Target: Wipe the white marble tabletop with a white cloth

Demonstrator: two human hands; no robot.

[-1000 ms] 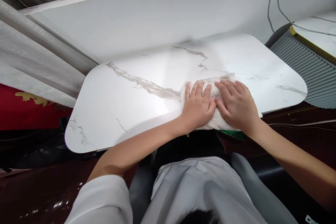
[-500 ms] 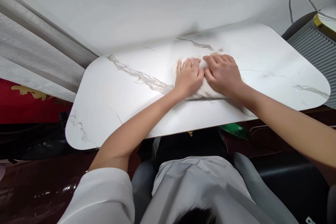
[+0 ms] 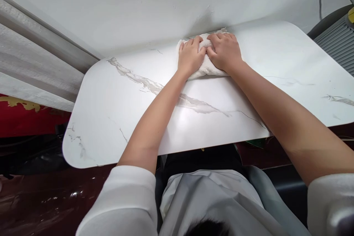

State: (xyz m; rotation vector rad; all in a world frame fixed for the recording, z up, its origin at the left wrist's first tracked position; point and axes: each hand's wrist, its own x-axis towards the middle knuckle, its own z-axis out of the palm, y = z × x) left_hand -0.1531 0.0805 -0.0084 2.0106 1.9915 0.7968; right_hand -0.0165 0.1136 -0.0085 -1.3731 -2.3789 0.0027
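A fluffy white cloth [image 3: 205,70] lies bunched at the far edge of a white marble-patterned tabletop [image 3: 116,107], against the wall. My left hand [image 3: 190,56] presses down on its left part, fingers together and curled over it. On the cloth's right part rests my right hand [image 3: 224,51], fingers bent and gripping the fabric. The two hands touch side by side, both arms stretched far forward. Most of the cloth is hidden under the hands.
A pale wall [image 3: 143,3] rises directly behind the table. A grey ribbed unit [image 3: 336,42] stands at the right, a curtain [image 3: 30,66] at the left. Dark red flooring [image 3: 41,199] lies below the table's near edge.
Both hands have pushed the cloth away from the near edge across the tabletop to the far edge by the wall. The fingers have gone from flat to curled.
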